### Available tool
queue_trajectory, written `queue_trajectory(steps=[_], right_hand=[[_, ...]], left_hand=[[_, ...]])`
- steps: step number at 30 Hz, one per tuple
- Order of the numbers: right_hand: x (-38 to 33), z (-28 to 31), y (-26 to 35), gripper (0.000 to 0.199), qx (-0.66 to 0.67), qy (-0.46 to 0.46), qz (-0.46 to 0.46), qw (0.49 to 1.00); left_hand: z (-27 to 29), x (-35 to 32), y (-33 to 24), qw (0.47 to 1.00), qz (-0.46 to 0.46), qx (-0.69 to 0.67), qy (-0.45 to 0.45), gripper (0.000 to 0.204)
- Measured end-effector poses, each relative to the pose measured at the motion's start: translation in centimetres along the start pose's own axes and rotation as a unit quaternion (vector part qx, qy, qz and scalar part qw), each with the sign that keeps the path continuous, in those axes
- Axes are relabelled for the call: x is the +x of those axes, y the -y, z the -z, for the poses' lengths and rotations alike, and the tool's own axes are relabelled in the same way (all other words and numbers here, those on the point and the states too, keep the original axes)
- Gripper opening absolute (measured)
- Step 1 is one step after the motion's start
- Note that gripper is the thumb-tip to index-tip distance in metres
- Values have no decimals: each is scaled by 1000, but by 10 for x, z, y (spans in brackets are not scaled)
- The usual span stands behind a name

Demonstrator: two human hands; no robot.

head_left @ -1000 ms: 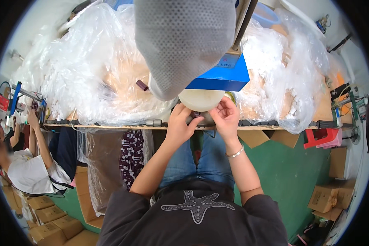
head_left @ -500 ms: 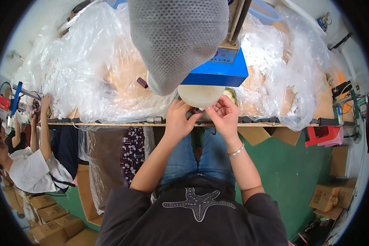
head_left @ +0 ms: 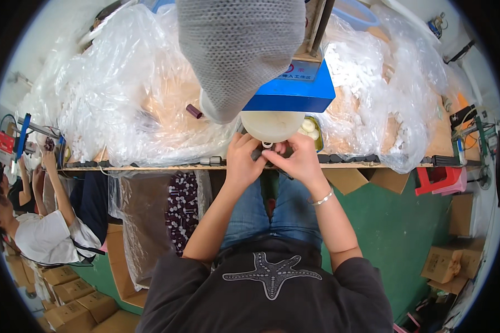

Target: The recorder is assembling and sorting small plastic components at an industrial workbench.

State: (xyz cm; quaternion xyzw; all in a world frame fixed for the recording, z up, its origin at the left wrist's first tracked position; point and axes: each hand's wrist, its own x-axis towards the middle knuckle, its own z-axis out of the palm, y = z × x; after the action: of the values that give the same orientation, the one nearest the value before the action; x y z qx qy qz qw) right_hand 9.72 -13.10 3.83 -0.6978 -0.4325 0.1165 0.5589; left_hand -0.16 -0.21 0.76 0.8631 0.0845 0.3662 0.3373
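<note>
Left hand (head_left: 243,160): half-curled by white ring (head_left: 267,145); hold was unclear.
Right hand (head_left: 300,160): you moved it left, half-curled; hold was unclear.
White ring: both hands met there.

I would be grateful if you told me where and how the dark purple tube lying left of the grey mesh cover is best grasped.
I'd pinch the dark purple tube across its mid-length with the left hand, coming from its near left side: it lies slantwise, its long side looks exposed there, while the grey mesh cover appears close to its right end.
</note>
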Motion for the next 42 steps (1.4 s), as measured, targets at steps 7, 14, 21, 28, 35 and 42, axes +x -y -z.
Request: queue_trajectory(steps=[7, 14, 21, 28, 35, 42], right_hand=[[-37, 74, -36, 20, 47, -232, -78, 969], [74, 125, -106, 18, -233, -114, 15, 966], [98, 122, -114, 17, -376, 13, 48, 925], [111, 135, -133, 23, -365, -159, -3, 917], [142, 124, -134, 22, -519, -107, -131, 838], [117, 148, -117, 19, -274, -176, -76, 942]], left_hand=[[39, -43, 0, 995, 9, -65, -68, 49], [18, -34, -5, 993, 71, -76, -46, 44], [-6, -5, -6, 998, 7, -60, -7, 40], [5, -2, -17, 916, 119, -377, -65, 26], [123, -67, -10, 971, 195, -81, 117, 37], [205, -145, 60, 890, 291, 255, 242, 25]])
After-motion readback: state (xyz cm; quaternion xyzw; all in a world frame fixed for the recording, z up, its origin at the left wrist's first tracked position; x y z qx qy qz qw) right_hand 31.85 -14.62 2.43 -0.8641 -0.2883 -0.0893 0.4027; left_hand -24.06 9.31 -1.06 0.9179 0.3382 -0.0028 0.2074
